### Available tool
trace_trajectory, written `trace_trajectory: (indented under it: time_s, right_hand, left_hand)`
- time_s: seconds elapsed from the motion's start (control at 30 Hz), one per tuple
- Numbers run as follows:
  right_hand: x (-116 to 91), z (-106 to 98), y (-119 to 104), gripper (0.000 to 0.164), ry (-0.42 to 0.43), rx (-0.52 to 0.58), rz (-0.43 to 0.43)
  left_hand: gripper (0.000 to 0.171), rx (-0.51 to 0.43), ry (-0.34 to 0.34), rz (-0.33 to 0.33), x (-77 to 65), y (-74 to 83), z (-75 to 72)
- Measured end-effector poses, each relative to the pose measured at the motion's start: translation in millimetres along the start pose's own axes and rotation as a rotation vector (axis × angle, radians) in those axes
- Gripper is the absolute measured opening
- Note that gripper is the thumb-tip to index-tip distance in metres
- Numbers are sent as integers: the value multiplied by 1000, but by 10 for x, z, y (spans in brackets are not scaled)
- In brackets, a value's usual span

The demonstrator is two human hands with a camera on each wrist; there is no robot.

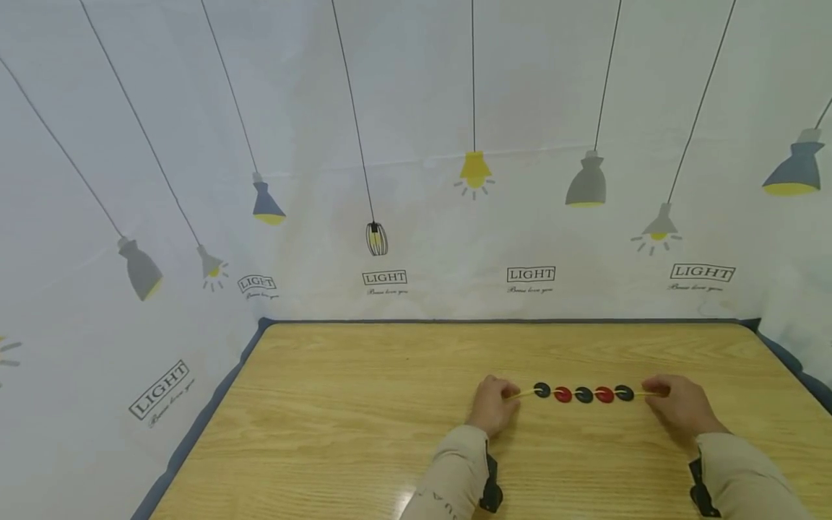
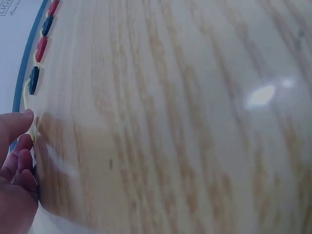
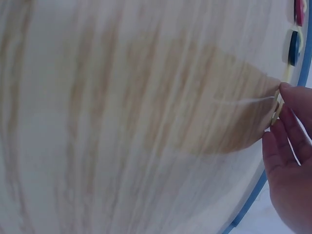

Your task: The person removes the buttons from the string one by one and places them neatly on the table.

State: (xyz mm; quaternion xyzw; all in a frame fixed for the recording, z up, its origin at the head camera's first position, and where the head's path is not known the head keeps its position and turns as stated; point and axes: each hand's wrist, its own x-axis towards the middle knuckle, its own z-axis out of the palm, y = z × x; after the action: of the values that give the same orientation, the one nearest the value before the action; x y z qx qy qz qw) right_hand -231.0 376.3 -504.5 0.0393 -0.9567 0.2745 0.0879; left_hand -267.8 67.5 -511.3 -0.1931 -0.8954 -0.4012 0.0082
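Several round button-like discs, dark ones and red ones in turn, are threaded on a yellow string (image 1: 515, 395) that runs straight from hand to hand. In the head view a dark disc (image 1: 542, 390) is at each end of the row, and a red disc (image 1: 562, 394) comes second from the left. My left hand (image 1: 492, 406) pinches the string's left end between thumb and fingers. At the other end my right hand (image 1: 682, 404) pinches the string too. Both wrist views show the string at the fingertips, with the nearest dark disc (image 2: 33, 80) a little beyond them.
The wood-grain table (image 1: 338, 419) carries the row of discs near its right half. Dark blue edging (image 1: 195, 433) runs along the table's sides. A white sheet (image 1: 422, 87) printed with lamps stands behind and to the left.
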Motion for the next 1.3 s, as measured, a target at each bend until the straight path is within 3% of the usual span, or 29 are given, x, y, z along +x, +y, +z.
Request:
trace_trajectory:
  time_s: [0.23,0.57,0.9,1.3]
  right_hand:
    - [9,-36,-19,17,1,-13,14]
    - [18,-70,14,12,-20,-49,50]
    - [25,-55,21,8,-41,-65,65]
    - [28,-19,-48,4,-39,-94,72]
  left_hand:
    - [7,-14,31,1,18,-42,29]
    - [3,8,-9,-12,24,-12,25]
    - [5,-10,37,-33,-56,35,-2]
    - [8,-72,80,-21,-44,-74,-21]
